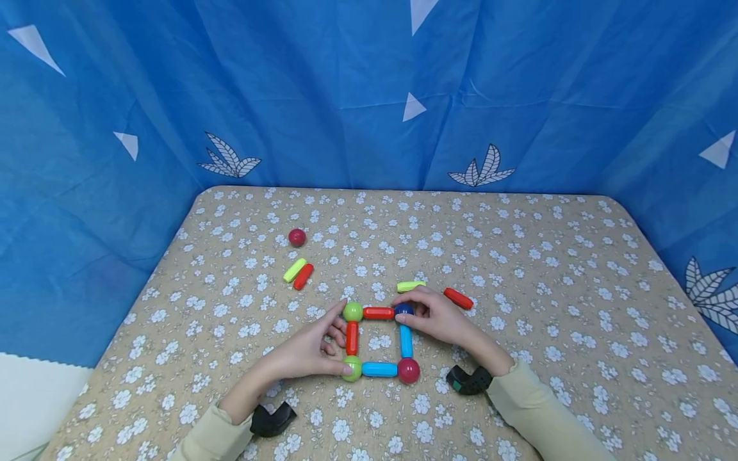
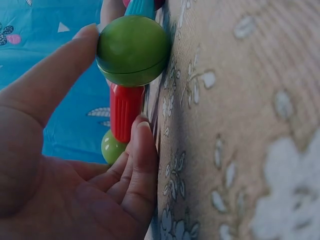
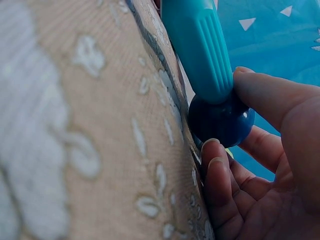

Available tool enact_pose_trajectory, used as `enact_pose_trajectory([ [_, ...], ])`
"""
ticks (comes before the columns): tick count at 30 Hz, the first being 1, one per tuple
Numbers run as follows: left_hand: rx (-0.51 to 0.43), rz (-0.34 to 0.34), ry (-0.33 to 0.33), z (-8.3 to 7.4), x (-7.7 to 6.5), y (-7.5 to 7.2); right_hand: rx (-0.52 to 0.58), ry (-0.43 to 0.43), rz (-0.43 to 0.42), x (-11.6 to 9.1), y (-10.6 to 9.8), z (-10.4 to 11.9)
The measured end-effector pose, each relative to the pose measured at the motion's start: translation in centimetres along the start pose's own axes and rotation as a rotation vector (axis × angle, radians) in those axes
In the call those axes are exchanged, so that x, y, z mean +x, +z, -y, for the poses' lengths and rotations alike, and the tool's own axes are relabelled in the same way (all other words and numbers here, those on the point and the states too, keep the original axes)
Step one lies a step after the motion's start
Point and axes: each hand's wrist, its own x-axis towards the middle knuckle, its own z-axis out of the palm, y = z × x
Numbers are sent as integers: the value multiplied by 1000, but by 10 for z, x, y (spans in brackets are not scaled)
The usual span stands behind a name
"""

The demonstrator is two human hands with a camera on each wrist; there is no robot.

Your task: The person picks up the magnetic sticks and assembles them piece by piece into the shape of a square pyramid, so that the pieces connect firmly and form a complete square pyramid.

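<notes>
A square of magnetic rods and balls lies flat on the table. Its left side is a red rod [image 1: 352, 338] between two green balls [image 1: 353, 312]. My left hand [image 1: 316, 346] spans that side, the thumb touching the near green ball [image 2: 134, 50] and the index fingertip at the far one. Its other fingers are bent beside the red rod [image 2: 126, 111]. At the far right corner my right hand [image 1: 435, 315] pinches the dark blue ball [image 3: 220, 120] between thumb and fingers. A blue rod [image 3: 200, 50] runs from it to the red ball [image 1: 409, 371].
Beyond the right hand lie a yellow-green rod [image 1: 410, 286] and a red rod [image 1: 458, 298]. Farther left are another yellow-green rod [image 1: 295, 270], a red rod [image 1: 303, 276] and a loose red ball [image 1: 296, 237]. A blue curtain [image 1: 369, 96] hangs behind the flowered tablecloth [image 1: 548, 256].
</notes>
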Motion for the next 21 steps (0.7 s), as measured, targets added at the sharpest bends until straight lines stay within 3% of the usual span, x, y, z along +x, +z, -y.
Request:
enact_pose_trajectory([
  [21,37,-5,12,2,0,1,7,31,33,-3,-4,5],
])
